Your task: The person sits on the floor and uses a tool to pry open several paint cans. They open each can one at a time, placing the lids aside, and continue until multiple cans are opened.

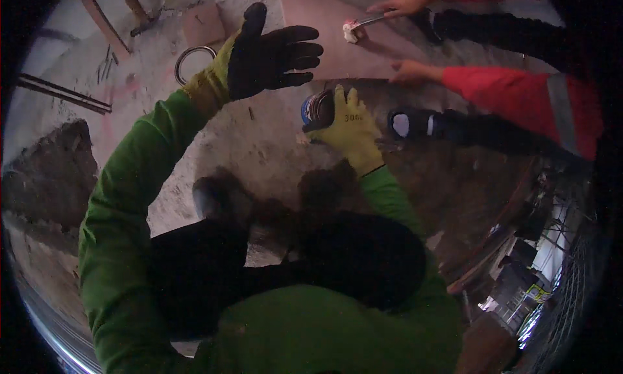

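Note:
My left hand (269, 55), in a yellow glove with a dark coated palm, is raised in front of me, open with the fingers apart and nothing in it. In my right hand (350, 127), also gloved in yellow, is a round can (314, 108) with a blue side, gripped around its rim near the board's close edge. A pinkish flat board (318, 14) lies beyond both hands. Over it, a co-worker's hand (412, 1) holds a paintbrush (355, 30) with pale, red-stained bristles. The co-worker's other hand (415, 72) rests at the board's near right edge.
A round metal ring (193, 62) lies on the dusty concrete floor (162, 69) by my left wrist, with a small square board piece (203, 24) behind it. Dark rods (65, 94) stick in from the left. The co-worker's leg (467, 127) stretches across the right side; clutter (519, 283) stands at lower right.

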Demonstrator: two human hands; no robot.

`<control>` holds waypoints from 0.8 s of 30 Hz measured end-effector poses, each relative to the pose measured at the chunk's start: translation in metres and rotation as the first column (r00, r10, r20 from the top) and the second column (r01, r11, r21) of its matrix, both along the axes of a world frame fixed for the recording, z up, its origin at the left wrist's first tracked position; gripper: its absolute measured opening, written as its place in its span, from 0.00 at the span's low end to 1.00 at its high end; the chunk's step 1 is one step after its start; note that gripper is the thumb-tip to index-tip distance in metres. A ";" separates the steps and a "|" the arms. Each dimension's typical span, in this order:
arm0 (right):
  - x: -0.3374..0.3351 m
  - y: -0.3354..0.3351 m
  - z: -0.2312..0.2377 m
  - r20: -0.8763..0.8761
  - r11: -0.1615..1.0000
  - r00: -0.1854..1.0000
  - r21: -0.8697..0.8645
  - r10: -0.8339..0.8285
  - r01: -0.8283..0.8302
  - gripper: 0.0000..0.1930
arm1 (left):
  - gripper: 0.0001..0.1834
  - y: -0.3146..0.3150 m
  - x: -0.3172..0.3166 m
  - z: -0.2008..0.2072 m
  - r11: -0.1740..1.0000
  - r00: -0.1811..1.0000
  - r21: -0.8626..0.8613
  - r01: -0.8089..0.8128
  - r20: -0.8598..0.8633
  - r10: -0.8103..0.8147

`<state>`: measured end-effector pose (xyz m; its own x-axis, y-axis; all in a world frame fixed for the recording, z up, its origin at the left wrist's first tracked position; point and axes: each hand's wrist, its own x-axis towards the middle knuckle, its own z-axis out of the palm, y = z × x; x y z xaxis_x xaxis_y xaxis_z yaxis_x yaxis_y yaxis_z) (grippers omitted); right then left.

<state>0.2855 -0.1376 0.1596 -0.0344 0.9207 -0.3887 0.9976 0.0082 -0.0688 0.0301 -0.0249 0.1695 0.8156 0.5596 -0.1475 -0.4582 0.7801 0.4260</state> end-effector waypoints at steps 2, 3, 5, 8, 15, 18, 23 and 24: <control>-0.004 -0.004 -0.005 -0.073 0.999 0.997 0.039 -0.003 0.006 0.71 | 0.55 -0.002 -0.005 0.003 0.999 0.998 0.010 -0.033 -0.047 0.033; -0.001 -0.007 -0.005 -0.132 0.997 0.991 0.073 -0.007 0.017 0.70 | 0.55 -0.002 -0.007 0.005 0.999 0.996 0.001 -0.047 -0.078 0.046; 0.007 -0.007 -0.008 -0.191 0.995 0.981 0.085 -0.029 0.046 0.69 | 0.54 0.000 -0.005 0.006 0.998 0.990 -0.013 -0.063 -0.126 0.061; 0.023 -0.010 -0.024 -0.194 0.996 0.980 0.062 -0.052 0.065 0.66 | 0.51 0.002 0.000 0.000 0.999 0.981 0.004 -0.032 -0.190 0.032; 0.028 -0.022 -0.049 -0.161 0.981 0.985 0.191 0.061 -0.030 0.61 | 0.29 -0.025 0.018 -0.021 0.978 0.912 0.210 -0.008 -0.400 0.093; 0.027 -0.021 -0.049 -0.129 0.984 0.986 0.155 0.106 -0.085 0.63 | 0.28 -0.032 0.024 -0.029 0.818 0.709 0.476 0.323 -0.694 0.124; 0.029 -0.014 0.003 -0.103 0.964 0.992 0.262 0.070 -0.041 0.64 | 0.30 -0.037 0.050 -0.059 0.579 0.751 0.718 0.386 -0.609 0.255; 0.037 -0.007 0.007 -0.101 0.927 0.990 0.371 0.097 -0.053 0.63 | 0.29 -0.037 0.047 -0.051 0.621 0.734 0.677 0.394 -0.638 0.230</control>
